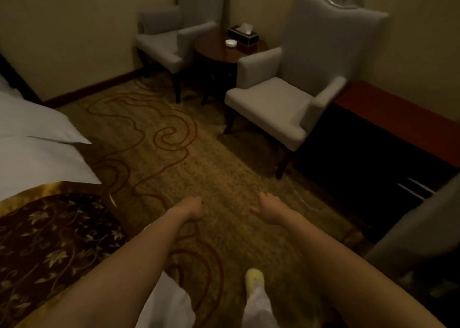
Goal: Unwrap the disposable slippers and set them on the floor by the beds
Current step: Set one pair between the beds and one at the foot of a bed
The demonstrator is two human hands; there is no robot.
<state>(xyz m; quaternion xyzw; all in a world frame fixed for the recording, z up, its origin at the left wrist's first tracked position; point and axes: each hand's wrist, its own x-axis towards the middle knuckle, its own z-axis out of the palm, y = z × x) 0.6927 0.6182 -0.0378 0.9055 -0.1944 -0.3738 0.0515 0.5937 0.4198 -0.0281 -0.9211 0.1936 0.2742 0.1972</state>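
While you stand on the patterned carpet (174, 153), your left hand (190, 209) hangs with its fingers curled loosely inward and your right hand (270, 209) with its fingers half spread, and neither has hold of anything. No slippers show anywhere in view. You have the bed (37, 153) on your left, and two armchairs (281, 103) flank a round table (219, 51) at the far right.

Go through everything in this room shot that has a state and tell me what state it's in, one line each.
left hand: empty, fingers curled loosely
right hand: empty, fingers slack
tissue box: open, one tissue sticking up
near armchair: unoccupied, seat bare
far armchair: unoccupied
bed: made, patterned runner across it
small white dish: on the round side table, contents unclear
slippers: none visible
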